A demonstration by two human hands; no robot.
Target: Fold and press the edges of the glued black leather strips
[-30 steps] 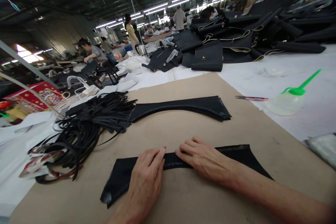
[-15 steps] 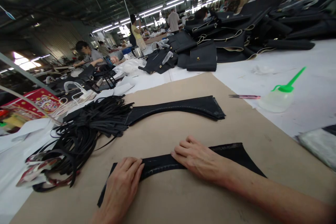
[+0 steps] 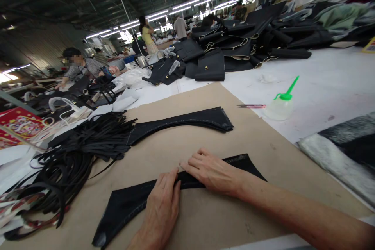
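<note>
A black curved piece [image 3: 125, 199], fabric or leather, lies across brown paper in front of me, with a pale line along its near curved edge. My left hand [image 3: 164, 199] is closed on the middle of it, fingers over the far edge. Just right of it, my right hand [image 3: 209, 170] has bent fingers closed on the same far edge; its palm hides part of the piece. Both hands' fingertips nearly meet. Beyond them lies a stack of similar curved black pieces [image 3: 181, 122]. A bundle of thin black straps [image 3: 88, 136] touches its left end.
Brown paper [image 3: 252, 211] covers this part of the white table [image 3: 331, 82]. On the right are pink-handled snips [image 3: 252, 106], a green-nozzled bottle [image 3: 279, 108] and a plastic-wrapped bundle [image 3: 336, 156]. Black bag parts [image 3: 211, 64] are heaped behind. A co-worker [image 3: 83, 66] is at the far left.
My left hand has slid right along the black piece, close to my right hand, uncovering its left end. The view has shifted right.
</note>
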